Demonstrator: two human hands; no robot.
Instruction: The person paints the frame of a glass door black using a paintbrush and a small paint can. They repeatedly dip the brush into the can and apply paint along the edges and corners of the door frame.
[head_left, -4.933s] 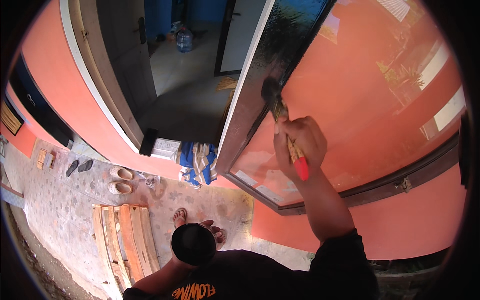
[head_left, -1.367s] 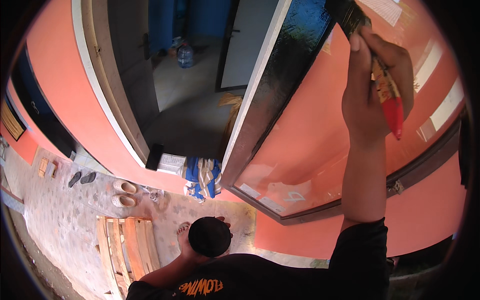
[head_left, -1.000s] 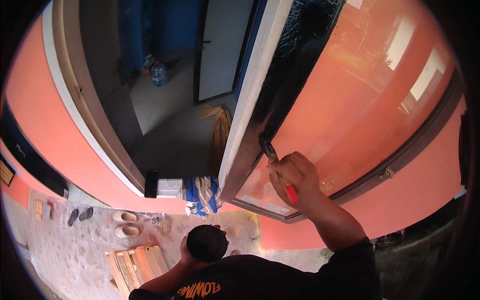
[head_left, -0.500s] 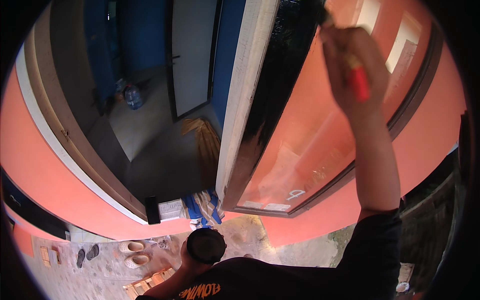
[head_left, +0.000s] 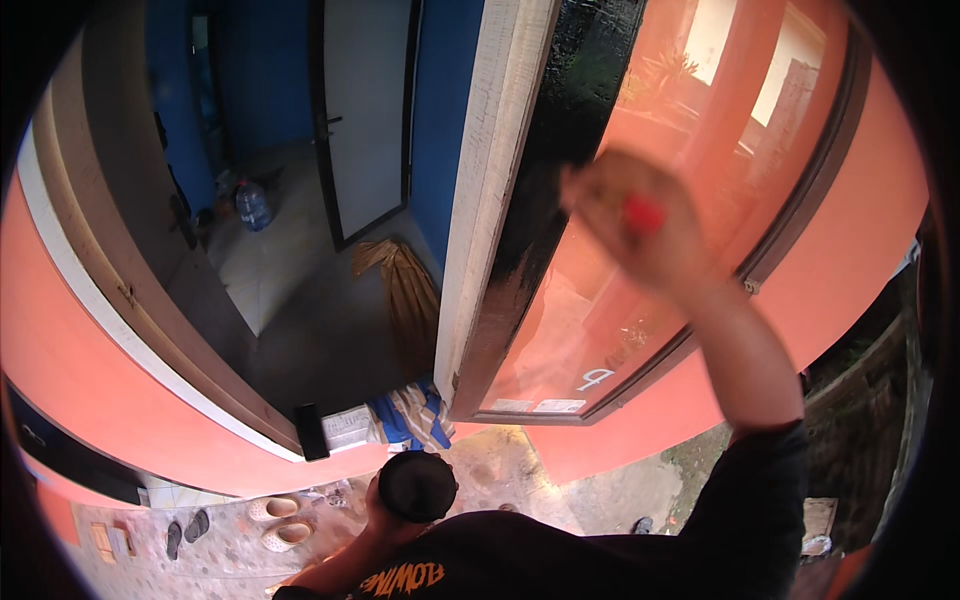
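Observation:
My right hand [head_left: 655, 250], blurred by motion, is closed around a paintbrush whose red handle [head_left: 643, 214] shows at the palm. Its bristle end is smeared and points at the window frame's upright [head_left: 575, 110]; whether it touches there I cannot tell. That upright is glossy black over its upper part and brown toward the bottom. Low in front of my body, my left hand [head_left: 383, 518] is wrapped around a round container [head_left: 417, 487] with a dark inside. Beside the upright runs a pale wooden door jamb [head_left: 495, 150].
The window's glass [head_left: 560, 320] reflects the surroundings. Left of the jamb is an open doorway with a clear bottle [head_left: 254, 205] and a brown cloth [head_left: 400, 290]. A phone [head_left: 312, 432] and a striped cloth [head_left: 415, 415] lie at the sill. Sandals [head_left: 285, 535] rest on the ground.
My right hand has come down and to the left with the paintbrush, along the black upright. The left hand still holds the container, and the view has shifted slightly.

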